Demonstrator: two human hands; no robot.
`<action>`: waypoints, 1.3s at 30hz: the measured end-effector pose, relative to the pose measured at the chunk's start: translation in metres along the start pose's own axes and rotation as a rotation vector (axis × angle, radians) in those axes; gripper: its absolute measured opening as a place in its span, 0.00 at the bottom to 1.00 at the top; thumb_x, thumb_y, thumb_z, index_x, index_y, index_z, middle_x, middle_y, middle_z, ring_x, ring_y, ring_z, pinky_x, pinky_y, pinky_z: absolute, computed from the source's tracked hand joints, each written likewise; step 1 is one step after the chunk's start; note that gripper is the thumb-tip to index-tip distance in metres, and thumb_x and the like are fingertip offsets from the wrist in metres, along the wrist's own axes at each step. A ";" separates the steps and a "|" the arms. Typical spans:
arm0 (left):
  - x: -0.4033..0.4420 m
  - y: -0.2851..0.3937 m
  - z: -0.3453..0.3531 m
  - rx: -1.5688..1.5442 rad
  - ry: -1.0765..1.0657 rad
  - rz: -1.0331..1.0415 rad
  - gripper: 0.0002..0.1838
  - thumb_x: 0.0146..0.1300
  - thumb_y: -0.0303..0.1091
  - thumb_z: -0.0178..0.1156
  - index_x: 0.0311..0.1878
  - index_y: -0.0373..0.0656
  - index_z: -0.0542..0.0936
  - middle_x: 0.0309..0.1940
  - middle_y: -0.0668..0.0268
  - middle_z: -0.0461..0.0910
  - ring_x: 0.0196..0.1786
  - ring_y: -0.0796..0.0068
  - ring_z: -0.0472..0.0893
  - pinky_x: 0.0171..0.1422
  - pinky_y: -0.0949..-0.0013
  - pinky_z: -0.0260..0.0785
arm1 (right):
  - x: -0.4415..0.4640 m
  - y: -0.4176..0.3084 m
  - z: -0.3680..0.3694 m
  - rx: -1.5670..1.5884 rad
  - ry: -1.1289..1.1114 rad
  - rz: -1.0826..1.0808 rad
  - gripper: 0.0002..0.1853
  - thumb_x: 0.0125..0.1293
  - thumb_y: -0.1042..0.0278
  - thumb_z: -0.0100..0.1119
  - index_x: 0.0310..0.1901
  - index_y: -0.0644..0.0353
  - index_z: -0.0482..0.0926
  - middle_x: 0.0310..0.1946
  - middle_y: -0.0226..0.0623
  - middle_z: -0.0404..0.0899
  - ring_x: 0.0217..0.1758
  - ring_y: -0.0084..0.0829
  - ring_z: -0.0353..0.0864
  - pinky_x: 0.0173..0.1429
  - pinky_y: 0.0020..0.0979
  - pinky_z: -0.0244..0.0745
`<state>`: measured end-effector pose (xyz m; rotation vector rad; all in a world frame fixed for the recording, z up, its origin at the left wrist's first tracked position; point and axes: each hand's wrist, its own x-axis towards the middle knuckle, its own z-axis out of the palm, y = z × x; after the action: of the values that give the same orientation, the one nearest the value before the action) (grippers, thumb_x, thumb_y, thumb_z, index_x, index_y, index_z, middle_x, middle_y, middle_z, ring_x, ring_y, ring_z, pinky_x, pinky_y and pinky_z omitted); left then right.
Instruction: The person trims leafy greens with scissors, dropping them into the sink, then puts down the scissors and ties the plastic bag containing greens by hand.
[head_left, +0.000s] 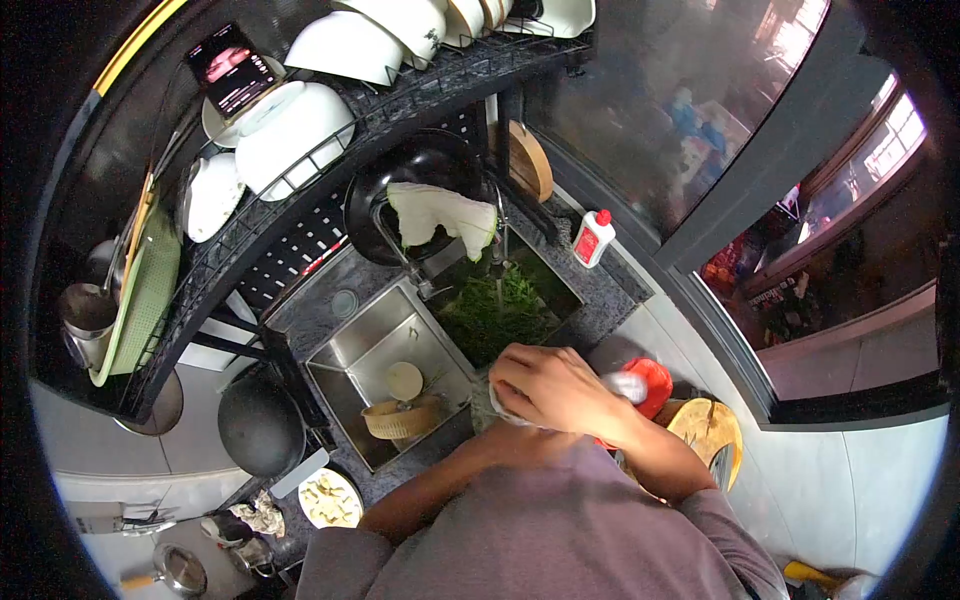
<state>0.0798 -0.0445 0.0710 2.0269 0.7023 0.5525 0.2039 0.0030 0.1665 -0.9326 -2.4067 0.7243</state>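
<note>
My right hand (556, 386) is in front of my body at the sink's near edge, its fingers curled and closed. A whitish, crumpled edge shows beneath it, too small to identify. My left hand (525, 446) is below and partly behind the right one, blurred, with its fingers hidden. Just beyond my hands, leafy greens (500, 305) fill the right sink basin. The faucet (425, 285) stands between the basins, and a pale cloth (440, 215) with a green edge hangs above the greens.
The left basin (350, 345) holds a tan basket (400, 420) and a round pale piece (404, 380). A dish rack (390, 105) with white bowls (295, 135) curves overhead. A white bottle (592, 240), a wooden board (705, 430) and a plate of pale pieces (330, 500) stand around.
</note>
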 end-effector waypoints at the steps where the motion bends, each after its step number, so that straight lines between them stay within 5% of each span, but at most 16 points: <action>1: -0.002 -0.009 0.007 0.012 0.227 0.096 0.20 0.60 0.37 0.57 0.52 0.34 0.72 0.44 0.54 0.75 0.50 0.61 0.76 0.51 0.61 0.68 | -0.001 0.001 -0.001 0.036 0.007 0.000 0.08 0.57 0.68 0.57 0.36 0.62 0.75 0.34 0.41 0.75 0.35 0.44 0.77 0.38 0.38 0.74; 4: -0.005 -0.026 0.008 -0.102 0.278 -0.134 0.15 0.63 0.36 0.54 0.48 0.36 0.75 0.38 0.55 0.76 0.42 0.59 0.76 0.46 0.60 0.68 | -0.017 0.011 -0.007 0.069 0.051 0.006 0.13 0.62 0.59 0.56 0.43 0.58 0.76 0.41 0.43 0.77 0.42 0.46 0.79 0.44 0.40 0.76; 6: 0.001 -0.012 -0.007 -0.149 0.476 -0.012 0.14 0.68 0.39 0.51 0.46 0.39 0.76 0.29 0.63 0.75 0.33 0.67 0.74 0.37 0.64 0.66 | -0.035 0.015 -0.017 0.031 0.131 0.203 0.15 0.63 0.58 0.57 0.47 0.58 0.76 0.40 0.44 0.79 0.42 0.48 0.80 0.44 0.38 0.77; 8: 0.005 0.009 -0.029 -0.632 0.309 -0.519 0.16 0.71 0.44 0.48 0.46 0.41 0.77 0.25 0.71 0.72 0.28 0.77 0.72 0.31 0.71 0.63 | -0.054 0.024 -0.021 0.096 0.078 0.260 0.15 0.62 0.59 0.59 0.46 0.59 0.76 0.36 0.43 0.80 0.38 0.44 0.82 0.41 0.37 0.77; 9: 0.005 0.005 -0.028 -0.656 0.334 -0.457 0.18 0.72 0.47 0.46 0.45 0.43 0.77 0.24 0.76 0.70 0.26 0.85 0.69 0.28 0.76 0.61 | -0.061 0.023 -0.019 0.164 0.027 0.325 0.15 0.61 0.61 0.62 0.45 0.60 0.77 0.33 0.41 0.81 0.34 0.40 0.83 0.37 0.35 0.77; 12: 0.004 0.001 -0.037 -0.692 0.271 -0.521 0.22 0.71 0.54 0.44 0.46 0.45 0.76 0.27 0.73 0.73 0.27 0.82 0.69 0.30 0.74 0.62 | -0.068 0.010 -0.004 0.527 0.111 0.654 0.12 0.57 0.67 0.66 0.39 0.61 0.78 0.24 0.36 0.80 0.26 0.29 0.82 0.30 0.30 0.75; 14: 0.004 -0.008 -0.040 -0.715 0.304 -0.503 0.18 0.70 0.50 0.47 0.44 0.45 0.77 0.28 0.73 0.74 0.28 0.82 0.70 0.31 0.75 0.62 | -0.078 0.013 0.015 0.467 0.121 0.521 0.05 0.57 0.75 0.64 0.35 0.64 0.79 0.26 0.31 0.80 0.26 0.16 0.78 0.29 0.22 0.72; 16: 0.003 -0.012 -0.042 -0.741 0.332 -0.485 0.15 0.69 0.47 0.51 0.43 0.45 0.77 0.29 0.73 0.75 0.29 0.83 0.71 0.32 0.77 0.63 | -0.077 0.012 0.036 0.421 0.115 0.340 0.06 0.57 0.75 0.64 0.36 0.64 0.79 0.26 0.32 0.81 0.29 0.19 0.79 0.32 0.24 0.73; 20: -0.004 -0.008 -0.059 -0.426 0.165 -0.183 0.08 0.58 0.31 0.63 0.40 0.41 0.81 0.35 0.65 0.80 0.39 0.75 0.79 0.44 0.72 0.70 | -0.073 0.011 0.057 0.184 0.009 0.204 0.11 0.55 0.72 0.64 0.41 0.60 0.80 0.36 0.45 0.81 0.38 0.41 0.82 0.43 0.34 0.75; 23: -0.014 0.005 -0.065 -0.104 0.112 0.029 0.09 0.54 0.30 0.62 0.39 0.39 0.82 0.37 0.60 0.80 0.40 0.60 0.80 0.44 0.65 0.72 | -0.080 0.017 0.047 0.295 -0.091 0.167 0.13 0.54 0.69 0.64 0.42 0.59 0.80 0.36 0.45 0.81 0.39 0.42 0.82 0.42 0.38 0.76; 24: -0.018 0.010 -0.064 -0.119 0.102 0.023 0.09 0.54 0.30 0.62 0.39 0.39 0.82 0.37 0.60 0.80 0.40 0.60 0.80 0.44 0.65 0.72 | -0.082 0.020 0.049 0.343 0.070 0.119 0.11 0.51 0.70 0.67 0.38 0.57 0.80 0.33 0.39 0.80 0.34 0.39 0.81 0.39 0.36 0.76; 26: -0.023 0.016 -0.058 0.123 0.076 0.054 0.17 0.53 0.29 0.60 0.48 0.41 0.79 0.39 0.59 0.79 0.44 0.59 0.79 0.47 0.65 0.71 | -0.088 0.021 0.044 0.225 0.113 0.178 0.11 0.48 0.71 0.70 0.33 0.56 0.79 0.35 0.35 0.77 0.38 0.39 0.79 0.42 0.36 0.75; 28: -0.027 0.022 -0.052 0.121 0.112 -0.017 0.22 0.52 0.28 0.59 0.53 0.43 0.76 0.40 0.59 0.79 0.46 0.59 0.79 0.50 0.63 0.70 | -0.084 0.025 0.045 0.172 0.188 0.097 0.18 0.45 0.71 0.72 0.35 0.56 0.73 0.47 0.39 0.71 0.56 0.44 0.69 0.54 0.39 0.70; 34: -0.038 0.013 -0.029 0.089 0.100 -0.056 0.30 0.51 0.25 0.57 0.61 0.45 0.70 0.42 0.59 0.77 0.48 0.59 0.76 0.55 0.61 0.68 | -0.093 0.046 0.092 0.309 0.202 0.304 0.25 0.45 0.72 0.69 0.46 0.53 0.69 0.39 0.41 0.79 0.46 0.44 0.80 0.43 0.38 0.76; 36: -0.040 0.009 -0.020 0.098 0.037 -0.056 0.29 0.51 0.25 0.56 0.61 0.45 0.70 0.43 0.59 0.76 0.48 0.60 0.75 0.56 0.61 0.68 | -0.090 0.050 0.097 0.098 0.123 0.326 0.26 0.48 0.72 0.66 0.50 0.51 0.69 0.29 0.39 0.81 0.34 0.44 0.83 0.36 0.39 0.77; 39: -0.041 0.007 -0.015 0.242 0.223 0.002 0.29 0.47 0.25 0.59 0.57 0.51 0.75 0.41 0.63 0.78 0.47 0.63 0.76 0.52 0.65 0.72 | -0.090 0.047 0.113 0.125 0.199 0.469 0.21 0.52 0.71 0.64 0.49 0.54 0.72 0.31 0.40 0.81 0.31 0.43 0.83 0.34 0.38 0.77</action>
<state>0.0421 -0.0660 0.0800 2.2100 0.9389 0.7320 0.2205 -0.0662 0.0324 -1.4614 -1.9620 0.8848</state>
